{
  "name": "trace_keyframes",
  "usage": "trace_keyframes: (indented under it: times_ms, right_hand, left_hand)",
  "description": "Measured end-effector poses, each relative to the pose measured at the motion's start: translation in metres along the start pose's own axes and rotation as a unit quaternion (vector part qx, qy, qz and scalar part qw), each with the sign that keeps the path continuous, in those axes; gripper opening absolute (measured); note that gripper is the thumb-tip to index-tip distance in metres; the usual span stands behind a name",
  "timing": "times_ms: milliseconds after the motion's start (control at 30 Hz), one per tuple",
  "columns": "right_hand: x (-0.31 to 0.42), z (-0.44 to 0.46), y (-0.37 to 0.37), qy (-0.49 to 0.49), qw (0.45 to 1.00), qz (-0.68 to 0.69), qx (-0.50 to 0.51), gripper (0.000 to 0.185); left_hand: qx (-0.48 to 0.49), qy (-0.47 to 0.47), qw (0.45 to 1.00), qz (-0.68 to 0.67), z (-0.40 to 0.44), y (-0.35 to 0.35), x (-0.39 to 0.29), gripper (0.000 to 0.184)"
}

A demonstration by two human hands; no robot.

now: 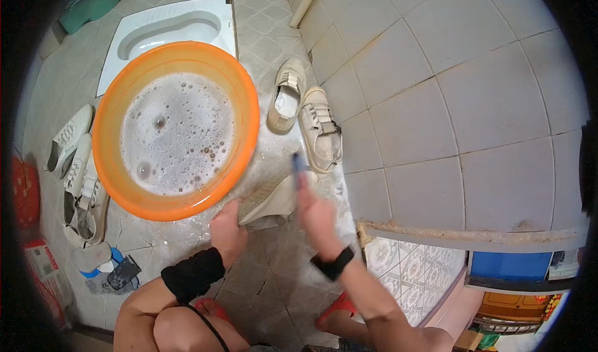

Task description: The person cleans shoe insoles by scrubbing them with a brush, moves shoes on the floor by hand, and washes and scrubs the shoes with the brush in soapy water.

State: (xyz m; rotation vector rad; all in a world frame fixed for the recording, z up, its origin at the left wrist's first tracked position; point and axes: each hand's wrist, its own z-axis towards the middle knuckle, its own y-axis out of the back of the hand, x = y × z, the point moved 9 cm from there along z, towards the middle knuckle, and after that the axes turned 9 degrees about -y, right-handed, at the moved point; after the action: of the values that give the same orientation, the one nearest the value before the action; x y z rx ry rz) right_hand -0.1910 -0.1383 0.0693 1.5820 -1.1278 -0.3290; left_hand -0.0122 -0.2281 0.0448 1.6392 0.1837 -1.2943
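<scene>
My left hand [228, 232] is closed around one end of a pale beige shoe [273, 201], which is tilted on its side above the wet floor. My right hand [316, 222] grips a brush [299, 165] with a dark blue end, smeared by motion. The brush is over the other end of the shoe; whether its bristles touch the shoe is hidden. Just left of the shoe stands a large orange basin [242, 176] of foamy grey water. Beyond the shoe, a beige shoe [288, 96] and another shoe with straps [321, 131] stand by the wall.
White lace-up shoes [73, 134] and another white shoe [87, 215] stand left of the basin. Insoles [92, 257] and a dark flat item [124, 273] lie nearer. A squat toilet [227, 31] is behind the basin. A tiled wall [423, 121] bounds the right side.
</scene>
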Motion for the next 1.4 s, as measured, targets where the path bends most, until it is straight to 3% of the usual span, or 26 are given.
trace_keyframes:
  times_ms: [33,100,133,167,200,233,300,333,433,500,567,633,767,833,867,900,967,1000,1033,1100,1167,1200,1233,1267,1367,1400]
  right_hand:
    - [0.037,-0.046,0.012,0.106,0.945,-0.093,-0.296,0.044]
    - [0.057,-0.11,0.008,0.199,0.791,-0.18,-0.551,0.049]
    - [0.036,-0.075,-0.01,0.207,0.926,-0.105,-0.297,0.048]
    - [0.016,-0.054,-0.043,0.202,0.979,-0.019,-0.018,0.047]
    - [-0.016,-0.012,-0.034,0.074,0.994,-0.074,-0.007,0.046]
    - [-0.027,0.005,-0.029,0.075,0.995,-0.071,-0.007,0.046]
    - [-0.059,0.033,-0.004,-0.046,0.996,-0.008,-0.074,0.041]
    - [-0.038,0.016,-0.012,0.007,0.996,0.063,-0.06,0.043]
    - [0.001,-0.041,-0.044,0.071,0.997,-0.005,-0.021,0.043]
    - [0.012,-0.049,-0.065,0.13,0.987,-0.064,0.068,0.041]
    - [-0.025,0.009,-0.048,0.066,0.997,-0.004,-0.025,0.041]
    - [-0.038,0.026,-0.038,0.011,0.998,0.01,-0.067,0.041]
    - [-0.018,-0.008,-0.049,0.04,0.998,-0.015,-0.041,0.043]
    - [-0.023,-0.023,-0.061,0.035,0.999,0.036,-0.004,0.043]
    - [-0.03,-0.02,-0.063,0.015,1.0,0.007,-0.001,0.043]
    - [-0.037,-0.014,-0.063,0.017,1.0,0.009,0.003,0.043]
    - [-0.051,0.002,-0.047,0.008,0.998,0.013,-0.066,0.046]
    - [-0.053,0.007,-0.041,-0.015,0.998,0.019,-0.059,0.046]
    - [-0.054,0.008,-0.04,-0.019,0.998,0.022,-0.061,0.046]
    - [-0.051,0.01,-0.038,0.006,0.998,0.004,-0.058,0.046]
    - [-0.054,0.006,-0.044,-0.025,0.996,0.053,-0.067,0.046]
    - [-0.058,-0.002,-0.051,-0.057,0.99,0.104,-0.073,0.046]
    - [-0.047,-0.02,-0.064,-0.043,0.992,0.115,-0.039,0.044]
    - [-0.033,-0.042,-0.075,-0.026,0.992,0.125,-0.006,0.042]
    - [-0.005,-0.087,-0.074,0.063,0.994,0.092,-0.013,0.043]
    - [-0.014,-0.064,-0.069,0.032,0.998,0.009,0.048,0.042]
  left_hand:
    - [-0.003,0.013,1.0,-0.012,-0.001,0.0,0.005,0.045]
    - [0.003,0.032,0.999,-0.026,-0.008,-0.005,0.012,0.043]
    - [-0.003,0.018,0.999,-0.037,-0.011,-0.005,0.013,0.043]
    - [-0.015,0.004,0.999,-0.044,-0.011,-0.002,0.014,0.042]
    - [-0.018,0.008,0.998,-0.052,-0.011,0.002,0.014,0.041]
    - [-0.019,0.008,0.999,-0.049,-0.013,0.003,0.012,0.041]
    - [0.018,0.057,0.998,-0.01,-0.01,-0.003,0.018,0.04]
    - [0.002,0.043,0.999,-0.009,-0.008,-0.003,0.019,0.038]
    - [-0.003,0.061,0.998,-0.02,-0.014,-0.007,0.029,0.038]
    - [0.007,0.069,0.996,-0.056,-0.019,-0.011,0.037,0.037]
    - [0.015,0.076,0.993,-0.087,-0.023,-0.008,0.041,0.036]
    - [0.104,0.273,0.931,-0.218,-0.035,-0.028,0.059,0.037]
    - [0.082,0.334,0.87,-0.354,-0.044,-0.041,0.081,0.042]
    - [0.134,0.279,0.949,-0.057,-0.04,-0.022,0.093,0.049]
    - [0.107,0.2,0.972,0.062,-0.042,-0.019,0.096,0.051]
    - [0.106,0.203,0.971,0.065,-0.039,-0.01,0.081,0.051]
    - [0.02,-0.087,0.954,0.286,-0.009,0.024,-0.022,0.054]
    - [0.001,-0.117,0.976,0.186,-0.005,0.019,-0.028,0.051]
    - [0.004,-0.121,0.975,0.187,-0.004,0.012,-0.029,0.051]
    - [0.243,0.046,0.969,-0.022,-0.016,-0.045,0.001,0.047]
    - [0.205,0.003,0.979,-0.013,-0.012,-0.061,0.002,0.047]
    - [0.178,0.146,0.945,-0.23,-0.014,-0.078,0.02,0.046]
    - [0.139,0.277,0.847,-0.431,-0.017,-0.101,0.035,0.046]
    - [0.168,0.43,0.751,-0.471,-0.033,-0.139,0.072,0.039]
    - [0.127,0.394,0.692,-0.591,-0.024,-0.146,0.069,0.036]
    - [0.126,0.442,0.654,-0.601,-0.032,-0.137,0.064,0.035]
